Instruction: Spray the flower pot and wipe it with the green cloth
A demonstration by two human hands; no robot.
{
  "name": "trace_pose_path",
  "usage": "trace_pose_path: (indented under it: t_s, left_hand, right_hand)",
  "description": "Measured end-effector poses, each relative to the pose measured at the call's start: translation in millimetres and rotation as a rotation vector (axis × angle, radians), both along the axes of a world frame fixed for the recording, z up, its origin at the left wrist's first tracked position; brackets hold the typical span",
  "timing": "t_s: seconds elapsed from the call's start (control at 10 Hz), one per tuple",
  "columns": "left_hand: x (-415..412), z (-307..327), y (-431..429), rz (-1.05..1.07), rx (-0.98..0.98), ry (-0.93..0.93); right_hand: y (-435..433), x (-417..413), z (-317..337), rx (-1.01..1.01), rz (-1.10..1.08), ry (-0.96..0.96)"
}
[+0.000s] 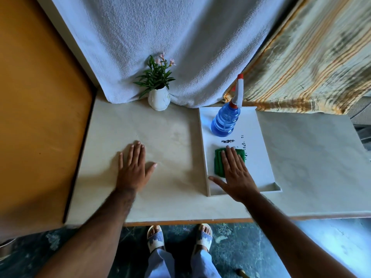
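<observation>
Head view: left hand (134, 167) spread flat on cream tabletop (170, 133); right hand (234, 173) spread flat over folded green cloth (218, 163). Spraying seems unstarted; next, reach the blue plastic spray bottle (225, 120) at twelve o'clock, then aim at the white ceramic flower pot (158, 100) at ten.

Your tabletop (170, 127) is a pale cream surface with an orange front edge. Directly on it, at the back against the draped white towel (160, 37), stands the white flower pot (159, 100). To the right lies a flat white tray (261, 157), its long side running front to back. Your left hand (133, 167) rests flat, palm down, on the bare tabletop left of the tray.
</observation>
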State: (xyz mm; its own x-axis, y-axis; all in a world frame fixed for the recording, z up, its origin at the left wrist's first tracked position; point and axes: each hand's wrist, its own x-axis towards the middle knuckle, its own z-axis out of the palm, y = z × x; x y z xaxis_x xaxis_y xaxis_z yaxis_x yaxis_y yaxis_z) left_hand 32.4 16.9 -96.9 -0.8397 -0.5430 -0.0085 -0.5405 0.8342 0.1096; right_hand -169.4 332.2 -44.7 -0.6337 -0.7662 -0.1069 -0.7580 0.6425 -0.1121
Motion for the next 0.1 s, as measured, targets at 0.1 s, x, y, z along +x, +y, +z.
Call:
trace_pose_path:
  t_s: [0.1]
  left_hand:
    - [-10.7, 16.4, -1.0, -0.036, 0.042, -0.012]
  right_hand:
    - [-10.3, -1.7, 23.2, -0.063, 0.075, 0.035]
